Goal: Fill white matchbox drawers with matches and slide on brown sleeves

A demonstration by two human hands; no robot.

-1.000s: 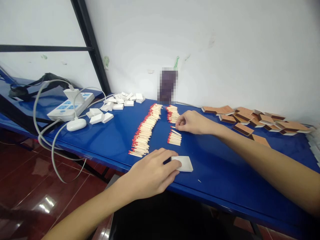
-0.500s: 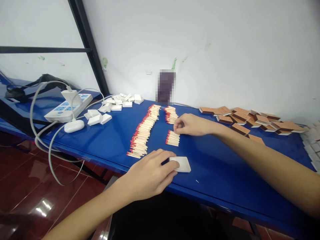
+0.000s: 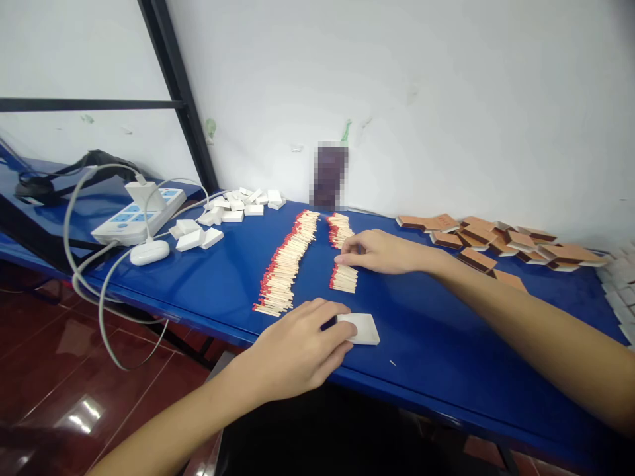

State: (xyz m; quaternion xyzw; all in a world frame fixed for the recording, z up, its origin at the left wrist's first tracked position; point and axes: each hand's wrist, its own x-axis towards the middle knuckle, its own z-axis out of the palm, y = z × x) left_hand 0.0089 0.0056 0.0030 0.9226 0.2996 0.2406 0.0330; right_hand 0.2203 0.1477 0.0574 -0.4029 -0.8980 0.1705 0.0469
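Note:
My left hand grips a small white matchbox tray at its left end, fingers around it, near the table's front edge. The tray's visible interior is bare. My right hand is closed in a pinch, its fingertips at the upper edge of a short stack of red-headed matches. Whatever lies between those fingertips is too small to make out. Just beyond the hand is another short row of matches. To the left runs a long row of matches, heads pointing left.
White trays are heaped at the back left, beside a power strip with looping cables and a white plug-like device. Brown matchbox sleeves lie at the back right. A matchstick-like sliver is near the blue table's front edge.
My right hand has shifted slightly left, bringing its fingertips to the upper edge of the short match stack. My left hand keeps its hold on the tray. The view has tilted slightly.

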